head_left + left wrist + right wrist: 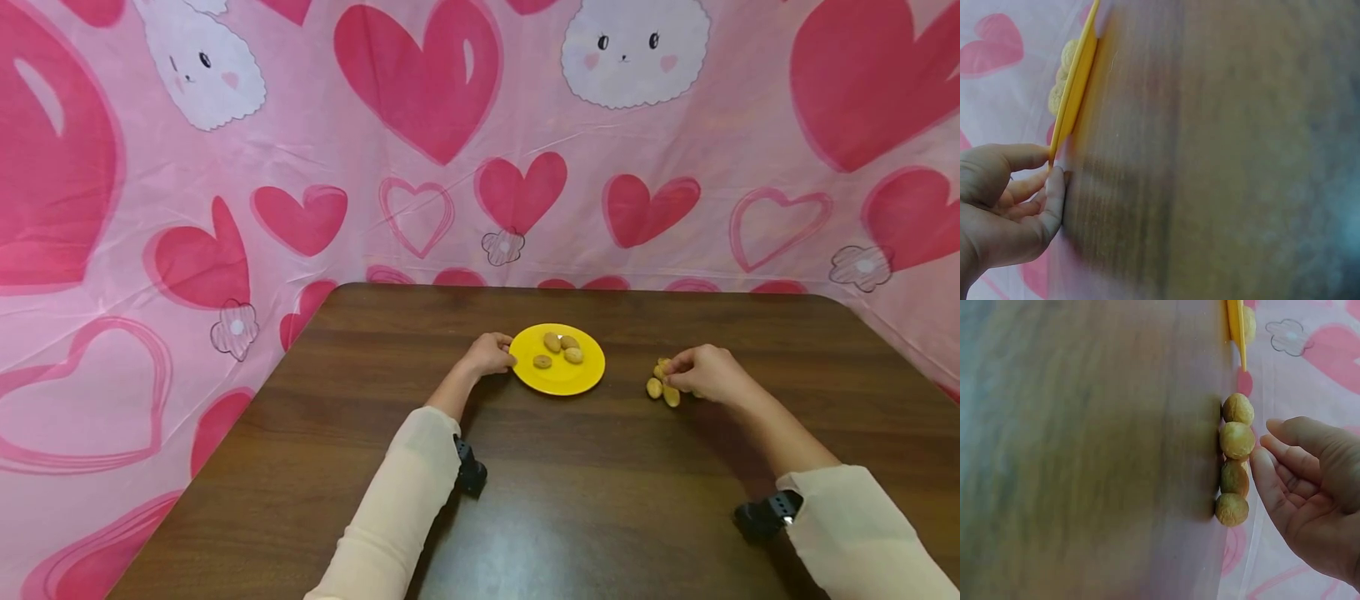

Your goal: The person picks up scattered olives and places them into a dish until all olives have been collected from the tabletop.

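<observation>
My left hand (489, 355) pinches the near-left rim of a yellow plate (561, 380), thumb and fingers on either side of its edge in the left wrist view. Several small oval tan pieces (573, 356) lie on the plate. To its right, a cluster of similar golden-tan pieces (655, 388) rests on the table; up close these wrinkled, rounded lumps (1237, 440) sit side by side. My right hand (708, 372) reaches over this cluster and partly hides it. In the right wrist view its thumb and fingers are parted, nothing between them, fingertips right at one lump.
The brown wooden table (585, 500) has a far edge against a pink curtain (420, 175) printed with hearts. Black wrist cameras sit on the left cuff (470, 468) and the right cuff (767, 515).
</observation>
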Motion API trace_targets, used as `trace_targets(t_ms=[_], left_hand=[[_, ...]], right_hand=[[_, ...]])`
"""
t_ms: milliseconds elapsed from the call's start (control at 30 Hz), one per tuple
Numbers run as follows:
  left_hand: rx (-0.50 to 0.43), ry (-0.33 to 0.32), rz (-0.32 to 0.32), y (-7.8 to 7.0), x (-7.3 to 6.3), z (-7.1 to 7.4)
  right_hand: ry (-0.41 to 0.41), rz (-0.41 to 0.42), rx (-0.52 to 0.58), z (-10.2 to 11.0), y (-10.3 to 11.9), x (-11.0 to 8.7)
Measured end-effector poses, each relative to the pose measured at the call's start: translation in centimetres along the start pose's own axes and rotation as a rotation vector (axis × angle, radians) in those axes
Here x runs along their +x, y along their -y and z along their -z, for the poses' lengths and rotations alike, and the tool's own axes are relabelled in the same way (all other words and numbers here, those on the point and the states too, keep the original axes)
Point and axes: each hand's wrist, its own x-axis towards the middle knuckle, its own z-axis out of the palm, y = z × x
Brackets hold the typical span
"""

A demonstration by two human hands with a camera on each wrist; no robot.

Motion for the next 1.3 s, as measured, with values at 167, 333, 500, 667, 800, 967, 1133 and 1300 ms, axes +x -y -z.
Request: trace_targets(t_ms=[167, 333, 500, 667, 800, 967, 1133, 1300], left_hand=[[0.002, 0.005, 0.018, 0.2, 0.4, -0.1], [-0.006, 0.023, 0.005, 1.7, 2.8, -0.2], [-0.007, 0.013, 0.044, 0.7, 1.5, -0.1], [0.000, -0.001, 0.016, -0.1, 0.0, 0.0], [-0.016, 0.010, 0.003, -0.1, -0.2, 0.2], [-0.008, 0.012, 0.001, 0.0, -0.1, 0.1], [-0.007, 0.013, 0.007, 0.0, -0.1, 0.1], [-0.008, 0.014, 0.011, 0.0, 0.0, 0.1]], right_hand=[[0.008, -0.020, -0.011, -0.1, -0.4, -0.5], [0.001, -0.007, -0.047, -0.3, -0.5, -0.7], [0.005, 0.027, -0.078, -0.4, -0.4, -0.7], [-0.002, 0.031, -0.088, -0.5, -0.2, -0.6], [0.000, 0.036, -0.089, -0.5, -0.2, -0.7], [-0.014, 0.063, -0.093, -0.6, -0.2, -0.8], [-0.024, 0.067, -0.075, -0.5, -0.1, -0.8], [-0.059, 0.079, -0.060, -0.5, -0.1, -0.7]])
